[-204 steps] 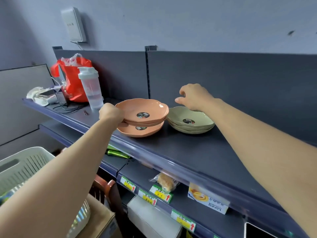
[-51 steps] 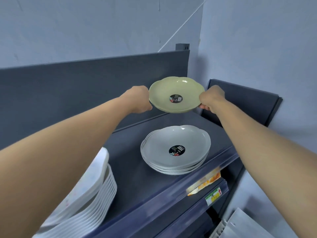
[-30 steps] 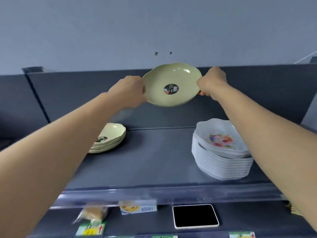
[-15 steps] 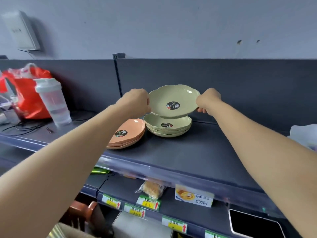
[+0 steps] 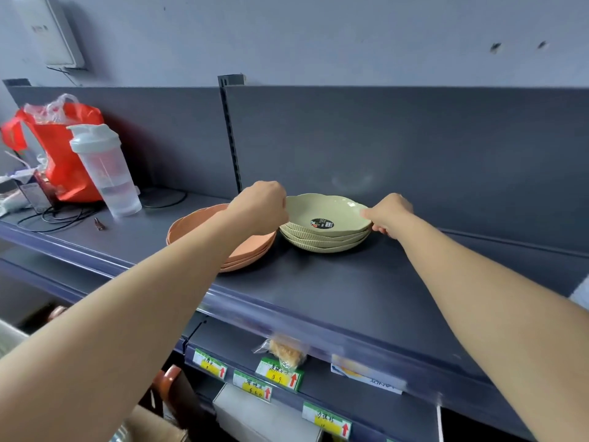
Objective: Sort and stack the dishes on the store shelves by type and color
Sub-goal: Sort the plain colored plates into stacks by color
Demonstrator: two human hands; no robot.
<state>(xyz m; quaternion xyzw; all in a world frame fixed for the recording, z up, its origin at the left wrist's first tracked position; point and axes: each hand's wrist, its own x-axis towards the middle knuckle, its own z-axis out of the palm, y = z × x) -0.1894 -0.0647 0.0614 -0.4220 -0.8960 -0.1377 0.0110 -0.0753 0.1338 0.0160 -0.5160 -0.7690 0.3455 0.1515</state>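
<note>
Gripping the top green plate (image 5: pixel 325 213) at opposite rims, the person reached both arms onto the upper shelf (image 5: pixel 366 288). The left hand (image 5: pixel 259 207) curled round the left rim, its fingertips hidden behind the knuckles. The right hand (image 5: pixel 390 215) pinched the right rim, thumb on top. The plate sat nested on the stack of green plates (image 5: pixel 322 242), sticker facing up. A stack of orange plates (image 5: pixel 191 226) stood just beside it to the left, partly behind the left forearm. Farther left on the shelf were a clear shaker bottle (image 5: pixel 105 173), a red bag (image 5: pixel 68 154) and dark cables (image 5: pixel 60 216). Price tags (image 5: pixel 280 376) lined the lower shelf edge.
</note>
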